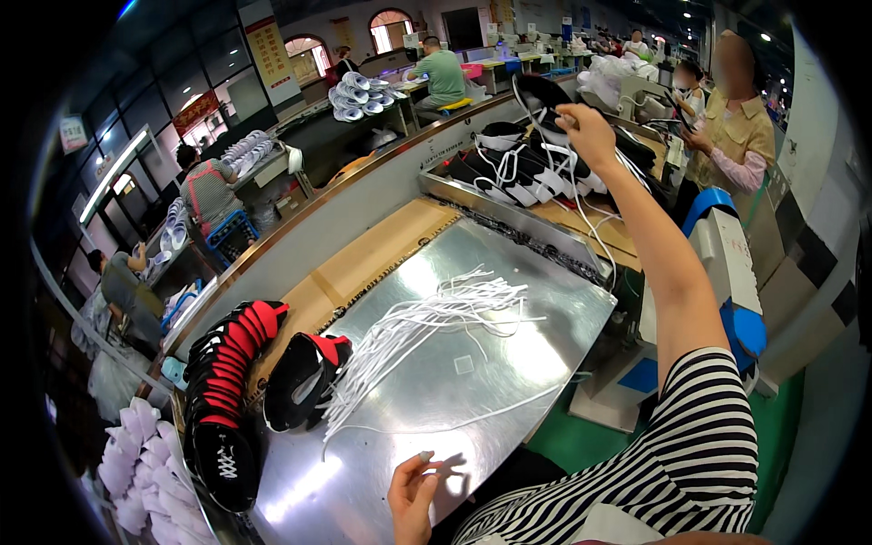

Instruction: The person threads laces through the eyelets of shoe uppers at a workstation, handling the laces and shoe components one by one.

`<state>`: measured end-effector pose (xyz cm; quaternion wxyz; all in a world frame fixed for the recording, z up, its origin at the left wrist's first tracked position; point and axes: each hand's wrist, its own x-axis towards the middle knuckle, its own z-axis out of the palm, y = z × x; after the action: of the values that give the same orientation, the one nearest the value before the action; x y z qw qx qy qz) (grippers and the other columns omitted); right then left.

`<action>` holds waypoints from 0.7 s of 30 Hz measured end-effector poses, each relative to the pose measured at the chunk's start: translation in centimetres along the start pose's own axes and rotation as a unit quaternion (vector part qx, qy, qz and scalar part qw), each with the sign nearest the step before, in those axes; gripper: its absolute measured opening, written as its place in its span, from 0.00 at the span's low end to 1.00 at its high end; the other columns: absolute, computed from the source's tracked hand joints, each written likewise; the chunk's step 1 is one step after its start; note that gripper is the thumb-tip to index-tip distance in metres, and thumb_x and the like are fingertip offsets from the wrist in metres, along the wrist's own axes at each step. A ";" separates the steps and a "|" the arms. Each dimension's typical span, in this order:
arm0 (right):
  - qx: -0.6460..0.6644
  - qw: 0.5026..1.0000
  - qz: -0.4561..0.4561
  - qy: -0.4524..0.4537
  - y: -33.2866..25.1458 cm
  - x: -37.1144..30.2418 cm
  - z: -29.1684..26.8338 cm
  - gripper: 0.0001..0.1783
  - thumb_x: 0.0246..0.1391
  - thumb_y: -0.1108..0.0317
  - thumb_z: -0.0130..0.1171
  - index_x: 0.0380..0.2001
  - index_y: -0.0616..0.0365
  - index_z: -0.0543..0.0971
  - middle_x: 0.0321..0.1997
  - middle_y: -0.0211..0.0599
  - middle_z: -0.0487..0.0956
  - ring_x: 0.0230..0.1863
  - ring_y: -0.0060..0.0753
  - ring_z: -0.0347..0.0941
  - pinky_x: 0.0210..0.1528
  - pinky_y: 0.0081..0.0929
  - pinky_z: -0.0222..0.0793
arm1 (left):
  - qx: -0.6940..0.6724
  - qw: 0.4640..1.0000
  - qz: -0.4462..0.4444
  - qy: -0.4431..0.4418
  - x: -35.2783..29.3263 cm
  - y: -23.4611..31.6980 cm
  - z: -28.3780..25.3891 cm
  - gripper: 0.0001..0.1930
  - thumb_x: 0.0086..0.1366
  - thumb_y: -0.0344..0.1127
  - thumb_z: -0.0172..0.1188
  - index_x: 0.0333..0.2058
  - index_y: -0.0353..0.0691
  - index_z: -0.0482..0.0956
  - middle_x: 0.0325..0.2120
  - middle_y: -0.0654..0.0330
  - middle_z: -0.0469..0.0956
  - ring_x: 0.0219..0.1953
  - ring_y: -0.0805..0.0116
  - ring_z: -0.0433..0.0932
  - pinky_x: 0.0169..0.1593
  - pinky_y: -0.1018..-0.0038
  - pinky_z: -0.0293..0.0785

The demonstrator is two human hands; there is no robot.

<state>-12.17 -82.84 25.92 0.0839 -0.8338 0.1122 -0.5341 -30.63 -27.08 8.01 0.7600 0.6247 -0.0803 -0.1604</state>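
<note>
My right arm reaches to the far right, where my right hand (589, 134) is closed on the edge of a black shoe upper (543, 94) with white laces hanging from it. It is raised over a heap of black and white laced uppers (509, 168) in a metal tray. Low above the near edge of the metal tabletop (363, 472), my left hand (413, 500) has its fingers apart and holds nothing. Beyond it lies a bundle of white shoelaces (427, 322). Left of the laces rests a single black and red upper (304, 381).
A curved row of nested black and red uppers (232, 363) lines the table's left side. Cardboard (363, 241) lies along the far edge. A machine with blue parts (727, 263) stands close on my right. Pale pieces (141, 463) are heaped lower left. Other people work beyond.
</note>
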 end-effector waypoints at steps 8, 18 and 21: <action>0.166 0.963 0.085 -0.195 -2.9 -10.9 4.6 0.12 0.56 0.62 0.63 0.41 0.54 0.80 0.32 0.38 0.81 0.30 0.29 0.77 0.34 0.25 0.70 | 0.085 0.994 0.009 0.073 0.5 -0.9 -5.8 0.15 0.63 0.25 0.58 0.49 0.32 0.75 0.48 0.51 0.76 0.49 0.64 0.76 0.52 0.71 0.72; 0.299 0.819 0.038 -0.489 -20.6 -33.6 -4.3 0.08 0.57 0.70 0.59 0.39 0.59 0.81 0.35 0.41 0.82 0.33 0.36 0.79 0.36 0.29 0.73 | 0.521 0.731 0.238 0.371 11.7 0.0 -24.3 0.18 0.61 0.32 0.57 0.50 0.32 0.73 0.47 0.47 0.73 0.52 0.46 0.71 0.56 0.59 0.66; 0.352 0.808 -0.037 -0.472 -27.5 -34.0 -4.0 0.07 0.55 0.68 0.62 0.37 0.56 0.80 0.32 0.39 0.77 0.32 0.44 0.77 0.35 0.33 0.72 | 0.551 0.639 0.149 0.517 15.1 -0.5 -27.6 0.18 0.60 0.37 0.61 0.46 0.33 0.77 0.41 0.48 0.77 0.47 0.46 0.75 0.53 0.58 0.70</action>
<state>-26.92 -47.09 5.10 0.3945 -0.8998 -0.1680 -0.0807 -7.64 -6.90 0.67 0.2067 0.8882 0.1599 0.3779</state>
